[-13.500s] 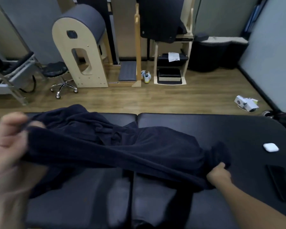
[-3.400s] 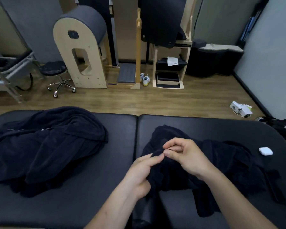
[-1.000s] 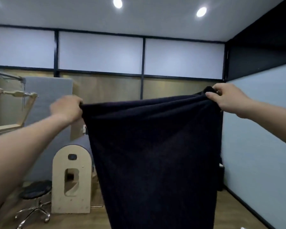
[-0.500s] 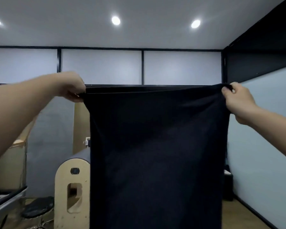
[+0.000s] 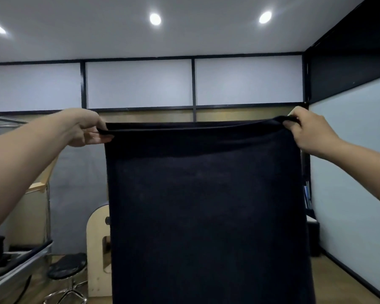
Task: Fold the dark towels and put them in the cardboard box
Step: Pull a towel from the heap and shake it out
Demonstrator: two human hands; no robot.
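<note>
A dark navy towel (image 5: pixel 204 211) hangs stretched out flat in front of me, held up high by its top edge. My left hand (image 5: pixel 87 128) pinches the top left corner and my right hand (image 5: pixel 305 128) pinches the top right corner. The towel's top edge runs almost level between them and its lower end drops out of the bottom of the view. The camera looks up towards the ceiling, so the black padded table, the other towels and the cardboard box are out of sight.
A wooden arched barrel (image 5: pixel 98 249) and a black swivel stool (image 5: pixel 67 268) stand at the lower left behind the towel. A metal-framed apparatus (image 5: pixel 15 262) sits at the far left. A pale wall (image 5: pixel 351 172) is on the right.
My hands have spread the towel wider and level, with the top edge pulled taut. The view has tilted up from the table to the raised towel.
</note>
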